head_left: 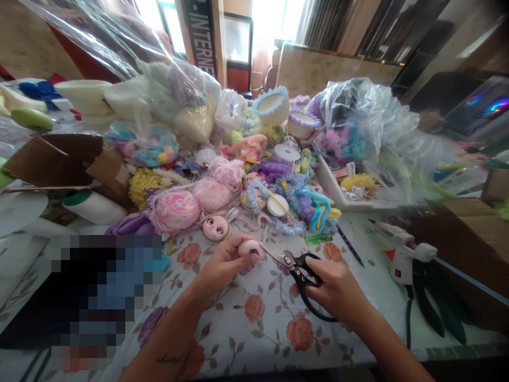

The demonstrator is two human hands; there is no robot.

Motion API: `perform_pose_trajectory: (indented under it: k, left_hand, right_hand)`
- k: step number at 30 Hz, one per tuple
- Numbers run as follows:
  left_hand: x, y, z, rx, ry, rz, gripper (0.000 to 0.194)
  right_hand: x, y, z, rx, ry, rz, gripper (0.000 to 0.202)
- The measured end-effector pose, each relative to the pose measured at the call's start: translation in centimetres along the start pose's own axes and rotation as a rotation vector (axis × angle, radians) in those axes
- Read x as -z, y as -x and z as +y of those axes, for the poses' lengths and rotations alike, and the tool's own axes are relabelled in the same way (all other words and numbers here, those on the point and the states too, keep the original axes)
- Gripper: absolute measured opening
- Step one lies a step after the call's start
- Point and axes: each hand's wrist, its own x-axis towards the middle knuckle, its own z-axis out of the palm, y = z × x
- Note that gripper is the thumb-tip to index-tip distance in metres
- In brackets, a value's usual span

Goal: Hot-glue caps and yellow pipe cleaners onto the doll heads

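Between the fingers and thumb of my left hand (228, 260) is a small pale pink doll face (250, 250) with a dark eye showing; much of it is covered by the fingers. My right hand (338, 286) grips black-handled scissors (296, 268), fingers in the loops. The blades point left, and their tips meet the edge of the pink piece. Just behind my left hand a round doll face (216, 228) with painted eyes lies on the flowered tablecloth (238, 339). Pink yarn balls (175, 212) sit behind it.
A white glue gun (405, 254) stands at the right, near a pencil (350, 245) and a green lighter (318, 239). Yarn and trims are heaped at the back. A cardboard box (66, 159) and a thread cone (93, 207) are at left; a white tray (338, 199) is right of the heap.
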Motion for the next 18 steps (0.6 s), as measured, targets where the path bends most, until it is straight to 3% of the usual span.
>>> perform_pose_trajectory:
  k: [4, 11, 14, 18]
  left_hand:
    - [0.2, 0.0, -0.3, 0.014, -0.032, -0.019, 0.021]
    - [0.0, 0.1, -0.2, 0.048, -0.128, -0.028, 0.022]
    - [-0.1, -0.1, -0.2, 0.083, -0.159, 0.01, 0.027]
    - [0.0, -0.6, -0.5, 0.16, -0.102, 0.143, 0.042]
  right_hand:
    - [-0.2, 0.3, 0.4, 0.049, 0.024, 0.024, 0.029]
    - [-0.2, 1.1, 0.7, 0.019, 0.007, -0.056, 0.027]
    - [-0.1, 1.4, 1.8, -0.092, 0.08, -0.055, 0.023]
    - [0.5, 1.8, 3.3, -0.265, 0.268, -0.116, 0.013]
